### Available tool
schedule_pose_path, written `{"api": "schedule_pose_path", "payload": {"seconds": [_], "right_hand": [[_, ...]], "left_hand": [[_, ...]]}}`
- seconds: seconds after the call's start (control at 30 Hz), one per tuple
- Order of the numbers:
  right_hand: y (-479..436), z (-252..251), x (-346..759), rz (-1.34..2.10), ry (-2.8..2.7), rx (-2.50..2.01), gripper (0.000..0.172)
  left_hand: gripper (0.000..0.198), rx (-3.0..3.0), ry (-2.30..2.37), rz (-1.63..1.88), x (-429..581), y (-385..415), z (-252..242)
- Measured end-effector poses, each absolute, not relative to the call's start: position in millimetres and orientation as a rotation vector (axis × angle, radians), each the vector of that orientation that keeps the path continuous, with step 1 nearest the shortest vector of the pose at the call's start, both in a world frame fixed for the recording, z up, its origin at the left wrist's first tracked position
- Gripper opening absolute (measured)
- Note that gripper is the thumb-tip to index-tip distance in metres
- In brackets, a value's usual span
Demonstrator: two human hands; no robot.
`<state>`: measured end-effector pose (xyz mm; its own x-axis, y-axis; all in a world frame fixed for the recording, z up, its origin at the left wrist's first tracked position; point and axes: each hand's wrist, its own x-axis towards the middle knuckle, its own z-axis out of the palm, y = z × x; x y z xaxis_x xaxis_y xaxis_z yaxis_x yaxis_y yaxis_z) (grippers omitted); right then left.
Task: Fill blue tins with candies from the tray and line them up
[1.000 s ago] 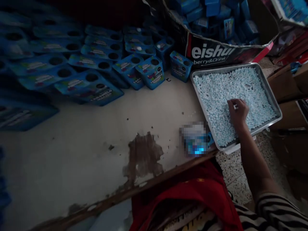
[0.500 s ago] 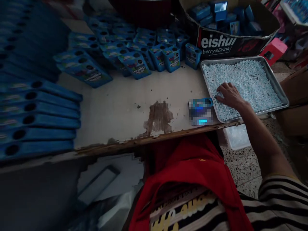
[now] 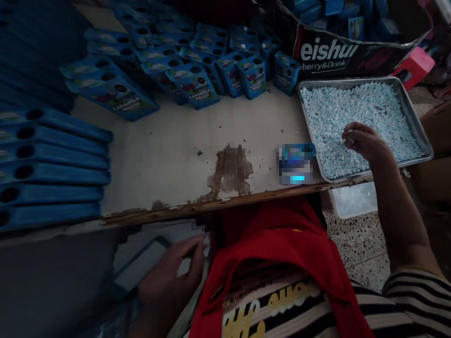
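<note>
Here, tray (image 3: 352,82), chipped tabletop (image 3: 172,162), speckled floor (image 3: 355,237).

Right side: right hand (image 3: 368,141) over metal tray (image 3: 348,81) of pale pieces (image 3: 362,103), fingertips pinched on a few. Lower left: left hand (image 3: 172,270) blurred, below table (image 3: 165,155) edge, grip unclear. Blue cartons (image 3: 252,77) stand upper centre; printed box (image 3: 327,55) holding blue packs (image 3: 334,7) upper right.

left hand (image 3: 172,272): came into view | right hand (image 3: 366,140): fingers drawn in, farther from tray's left rim (image 3: 311,131)
</note>
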<state>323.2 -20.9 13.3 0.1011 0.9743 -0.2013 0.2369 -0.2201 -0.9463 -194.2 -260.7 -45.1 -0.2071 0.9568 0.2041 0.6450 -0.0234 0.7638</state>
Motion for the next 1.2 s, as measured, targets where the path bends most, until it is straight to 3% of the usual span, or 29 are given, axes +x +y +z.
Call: {"api": "schedule_pose_path", "payload": {"seconds": [0.03, 0.13, 0.23, 0.4, 0.63, 0.8, 1.0, 1.2], "right_hand": [[-24, 13, 321, 1.101, -1.262, -1.553, 0.024], [-31, 12, 312, 0.742, -1.558, -1.538, 0.016], [-31, 13, 303, 0.529, -1.800, -1.597, 0.011], [-9, 9, 289, 0.677, -1.533, -1.503, 0.018], [34, 3, 253, 1.368, -0.739, -1.358, 0.050], [33, 7, 243, 1.781, -0.433, -1.211, 0.062], [31, 7, 248, 1.870, -0.126, -1.107, 0.061], [34, 3, 252, 1.843, -0.021, -1.060, 0.051]], "left_hand": [[0.010, 1.734, 1.877, 1.135, -188, -251, -51], [0.044, 1.786, 1.713, 1.294, -140, -192, -71], [0.071, 1.800, 1.484, 1.204, -75, -119, -85], [0.042, 1.837, 1.345, 0.966, -26, -42, -83], [0.034, 2.510, 0.985, 0.994, -20, 65, 0], [0.038, 2.924, 0.699, 0.984, 14, 99, 52], [0.034, 3.016, 0.628, 0.945, 44, 102, 39], [0.028, 2.639, 0.949, 1.150, 42, 111, 6]]}}
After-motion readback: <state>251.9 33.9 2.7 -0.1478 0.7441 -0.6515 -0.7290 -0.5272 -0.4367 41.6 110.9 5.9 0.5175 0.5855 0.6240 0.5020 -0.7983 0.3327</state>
